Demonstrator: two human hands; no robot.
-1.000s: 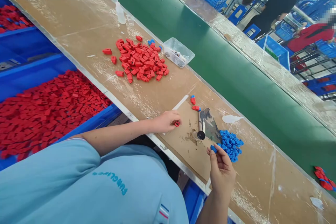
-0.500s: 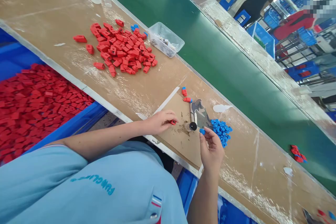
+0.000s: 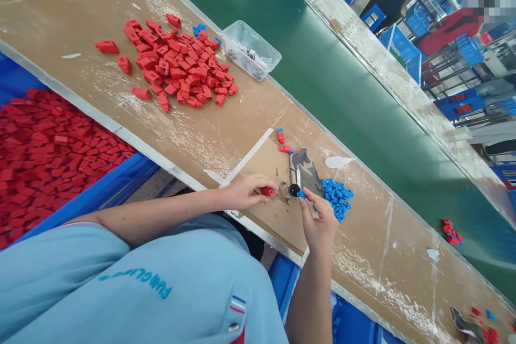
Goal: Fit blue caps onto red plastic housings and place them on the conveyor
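Apparently joined nearby: 2 red-and-blue plastic pieces [image 3: 281, 137]. Unjoined: red plastic block [image 3: 267, 191], left hand [image 3: 241, 192] pinching; small blue plastic piece [image 3: 300, 194], right hand [image 3: 321, 223] pinching.

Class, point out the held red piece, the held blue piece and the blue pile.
Red piece [image 3: 267, 191], head view: visible side.
Blue piece [image 3: 301, 194], head view: exposed part.
Blue pile [image 3: 337, 198], head view: middle.

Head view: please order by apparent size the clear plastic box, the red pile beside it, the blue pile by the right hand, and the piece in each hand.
Red pile
Clear plastic box
Blue pile
Smallest, order unsure: red piece in the left hand, blue piece in the right hand; both partly covered.
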